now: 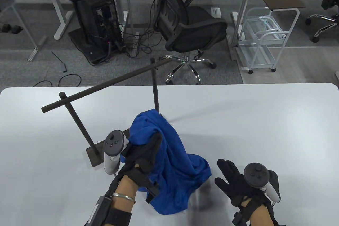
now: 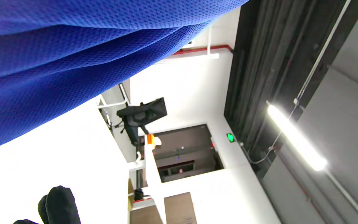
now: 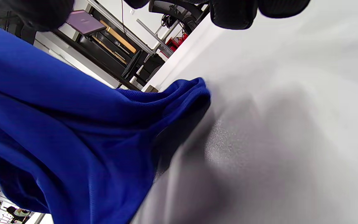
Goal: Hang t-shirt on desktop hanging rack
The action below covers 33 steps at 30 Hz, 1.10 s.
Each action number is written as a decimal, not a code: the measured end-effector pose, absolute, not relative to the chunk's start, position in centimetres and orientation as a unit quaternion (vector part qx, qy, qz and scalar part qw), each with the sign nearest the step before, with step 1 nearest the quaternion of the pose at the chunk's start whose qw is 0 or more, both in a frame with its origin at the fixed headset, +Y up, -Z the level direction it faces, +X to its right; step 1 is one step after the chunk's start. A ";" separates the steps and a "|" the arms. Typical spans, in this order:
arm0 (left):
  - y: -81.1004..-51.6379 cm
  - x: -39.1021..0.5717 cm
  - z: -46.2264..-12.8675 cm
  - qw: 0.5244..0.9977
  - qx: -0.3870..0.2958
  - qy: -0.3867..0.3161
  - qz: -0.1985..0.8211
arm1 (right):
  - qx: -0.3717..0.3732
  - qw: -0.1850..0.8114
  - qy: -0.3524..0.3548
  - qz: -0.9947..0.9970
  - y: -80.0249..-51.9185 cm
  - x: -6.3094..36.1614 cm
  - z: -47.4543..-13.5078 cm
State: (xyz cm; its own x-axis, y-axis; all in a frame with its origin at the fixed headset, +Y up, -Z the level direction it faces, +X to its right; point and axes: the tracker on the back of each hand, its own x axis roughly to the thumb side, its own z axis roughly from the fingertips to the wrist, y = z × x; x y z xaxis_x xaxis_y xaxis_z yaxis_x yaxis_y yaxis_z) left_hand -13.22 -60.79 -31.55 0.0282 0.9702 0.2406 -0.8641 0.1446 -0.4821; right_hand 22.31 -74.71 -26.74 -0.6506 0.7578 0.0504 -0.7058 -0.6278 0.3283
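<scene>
rack base (image 1: 96, 154) partly hidden by t-shirt (image 1: 172, 162)

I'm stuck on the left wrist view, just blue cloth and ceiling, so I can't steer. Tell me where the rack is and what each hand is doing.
Observer: The rack stands on the white table, beyond the left hand; its crossbar is bare.
Operator: Confirm the left hand has the shirt.
Observer: It holds the blue t-shirt raised, bunched, draping down to the table, its top below the bar.
Operator: Report the right hand.
Observer: The right hand is open, fingers spread, just right of the shirt's lower edge and not touching it.
</scene>
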 end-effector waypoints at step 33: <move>-38.7 -18.5 -32.1 0.893 0.071 -0.189 0.402 | 0.071 0.422 0.150 0.891 -74.7 23.1 -26.9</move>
